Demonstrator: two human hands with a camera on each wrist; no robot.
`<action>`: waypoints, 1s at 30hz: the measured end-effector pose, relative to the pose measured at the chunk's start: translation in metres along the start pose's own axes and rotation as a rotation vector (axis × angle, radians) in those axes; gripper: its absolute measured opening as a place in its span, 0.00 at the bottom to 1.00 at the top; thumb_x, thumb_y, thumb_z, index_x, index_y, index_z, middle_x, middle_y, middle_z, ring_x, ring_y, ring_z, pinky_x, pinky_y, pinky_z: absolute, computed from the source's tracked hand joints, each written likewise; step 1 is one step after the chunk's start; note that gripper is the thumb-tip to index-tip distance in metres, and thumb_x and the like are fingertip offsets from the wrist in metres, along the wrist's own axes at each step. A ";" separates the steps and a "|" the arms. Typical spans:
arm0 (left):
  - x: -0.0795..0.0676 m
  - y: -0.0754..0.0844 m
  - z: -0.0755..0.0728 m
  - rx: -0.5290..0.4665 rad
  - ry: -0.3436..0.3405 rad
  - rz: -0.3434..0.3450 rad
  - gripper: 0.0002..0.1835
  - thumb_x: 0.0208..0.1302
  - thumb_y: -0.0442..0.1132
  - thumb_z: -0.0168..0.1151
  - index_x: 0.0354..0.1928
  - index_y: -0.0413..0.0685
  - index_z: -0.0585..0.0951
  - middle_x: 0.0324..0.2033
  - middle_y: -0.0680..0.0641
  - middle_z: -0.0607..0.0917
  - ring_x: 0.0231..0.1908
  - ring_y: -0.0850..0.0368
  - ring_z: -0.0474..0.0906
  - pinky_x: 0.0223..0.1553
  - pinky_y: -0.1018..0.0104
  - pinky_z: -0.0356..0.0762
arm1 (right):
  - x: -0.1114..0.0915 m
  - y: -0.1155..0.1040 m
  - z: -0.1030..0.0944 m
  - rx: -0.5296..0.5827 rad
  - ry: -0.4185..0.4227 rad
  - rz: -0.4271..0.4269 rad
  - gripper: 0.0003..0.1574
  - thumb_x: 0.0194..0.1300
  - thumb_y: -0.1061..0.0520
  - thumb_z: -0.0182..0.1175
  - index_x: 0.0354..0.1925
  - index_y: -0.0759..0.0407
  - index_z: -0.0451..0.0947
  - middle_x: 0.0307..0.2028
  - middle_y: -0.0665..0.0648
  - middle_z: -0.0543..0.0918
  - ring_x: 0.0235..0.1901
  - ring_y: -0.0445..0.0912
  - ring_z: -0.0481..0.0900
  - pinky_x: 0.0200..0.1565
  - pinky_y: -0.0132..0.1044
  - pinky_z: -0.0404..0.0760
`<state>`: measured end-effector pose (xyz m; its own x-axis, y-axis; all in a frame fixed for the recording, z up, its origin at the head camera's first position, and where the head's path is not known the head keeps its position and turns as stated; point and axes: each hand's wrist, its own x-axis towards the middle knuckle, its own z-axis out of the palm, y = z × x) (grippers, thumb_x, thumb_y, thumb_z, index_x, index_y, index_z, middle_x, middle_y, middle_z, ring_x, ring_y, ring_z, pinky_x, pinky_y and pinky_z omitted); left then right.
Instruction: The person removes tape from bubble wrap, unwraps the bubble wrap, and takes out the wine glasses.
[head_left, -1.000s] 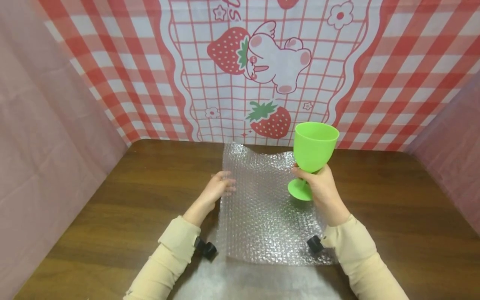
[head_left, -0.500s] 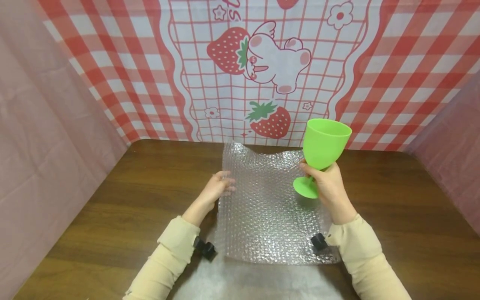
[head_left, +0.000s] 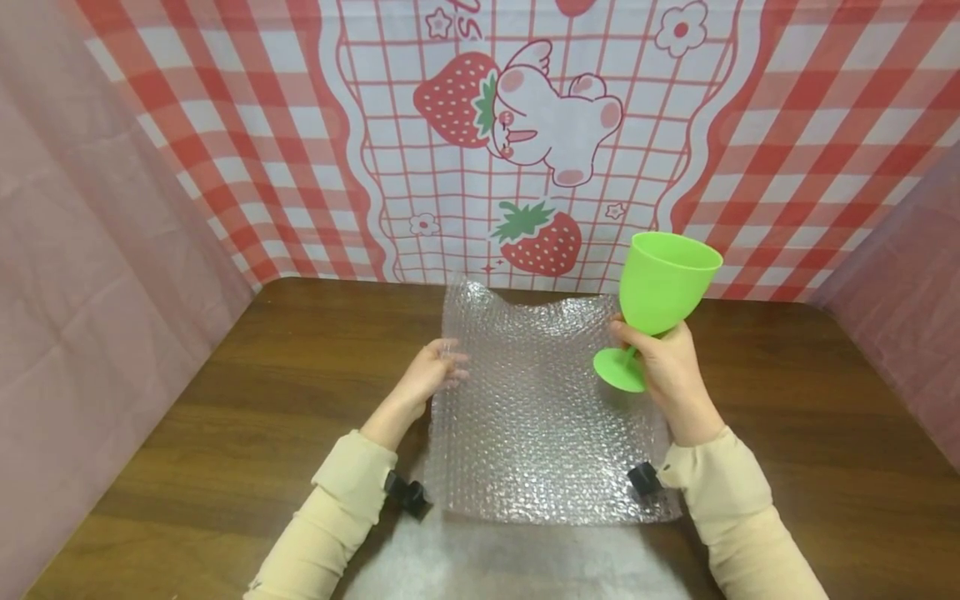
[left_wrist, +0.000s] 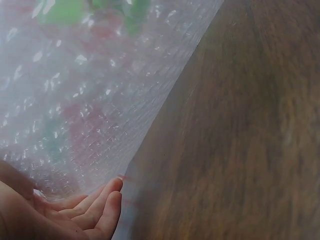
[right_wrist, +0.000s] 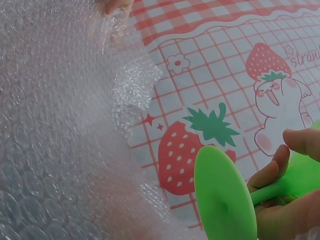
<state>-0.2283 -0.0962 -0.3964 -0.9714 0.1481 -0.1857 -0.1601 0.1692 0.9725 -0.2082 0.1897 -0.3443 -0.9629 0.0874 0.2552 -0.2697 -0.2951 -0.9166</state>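
A bright green plastic goblet (head_left: 666, 283) is gripped around its stem by my right hand (head_left: 677, 375), bowl tilted up to the right. Its round foot (right_wrist: 222, 195) faces the camera in the right wrist view. My left hand (head_left: 423, 379) pinches the left edge of a clear bubble wrap sheet (head_left: 536, 417). In the left wrist view, several fingers (left_wrist: 95, 212) lie along the sheet's edge and the thumb is partly out of sight. The sheet stands up from the table between both hands, its far edge sagging in the middle.
A brown wooden table (head_left: 247, 433) lies underneath, with a greyish sheet-like patch (head_left: 517, 562) at its front. Behind it hangs a red-and-white checked cloth (head_left: 300, 150) with strawberry prints. Pink fabric (head_left: 105, 250) closes off the left side, and similar fabric (head_left: 900, 292) the right.
My right hand has carried the goblet to the right and slightly upward. The bubble wrap has shifted a little left at its lower edge, while my left hand has barely moved.
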 end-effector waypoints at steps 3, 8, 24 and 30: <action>0.000 0.000 0.000 0.003 -0.004 0.000 0.27 0.50 0.24 0.41 0.57 0.39 0.60 0.47 0.39 0.74 0.39 0.49 0.75 0.40 0.64 0.74 | 0.000 -0.002 -0.002 0.005 0.001 0.002 0.19 0.48 0.74 0.56 0.38 0.59 0.67 0.25 0.53 0.76 0.21 0.41 0.70 0.24 0.30 0.70; -0.001 0.001 -0.001 0.011 -0.004 0.004 0.25 0.53 0.25 0.41 0.57 0.40 0.61 0.47 0.40 0.74 0.39 0.50 0.75 0.41 0.63 0.74 | -0.001 -0.007 -0.004 0.028 0.019 0.007 0.21 0.47 0.75 0.56 0.39 0.59 0.67 0.25 0.53 0.76 0.21 0.41 0.71 0.23 0.30 0.71; -0.001 0.001 -0.004 0.023 -0.004 0.017 0.23 0.56 0.28 0.42 0.56 0.40 0.61 0.46 0.40 0.74 0.40 0.50 0.75 0.43 0.61 0.73 | 0.004 -0.022 -0.023 0.154 0.004 -0.091 0.20 0.48 0.77 0.54 0.41 0.64 0.67 0.23 0.56 0.75 0.19 0.44 0.70 0.22 0.30 0.71; 0.000 0.000 -0.004 0.023 0.000 0.009 0.23 0.56 0.28 0.43 0.56 0.41 0.62 0.46 0.41 0.75 0.40 0.50 0.75 0.43 0.61 0.73 | 0.004 -0.028 -0.028 0.180 0.032 -0.088 0.20 0.48 0.77 0.53 0.40 0.63 0.67 0.23 0.56 0.76 0.19 0.44 0.71 0.22 0.29 0.72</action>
<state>-0.2290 -0.1005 -0.3954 -0.9728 0.1493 -0.1770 -0.1475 0.1902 0.9706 -0.2041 0.2251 -0.3262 -0.9359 0.1492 0.3191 -0.3516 -0.4504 -0.8207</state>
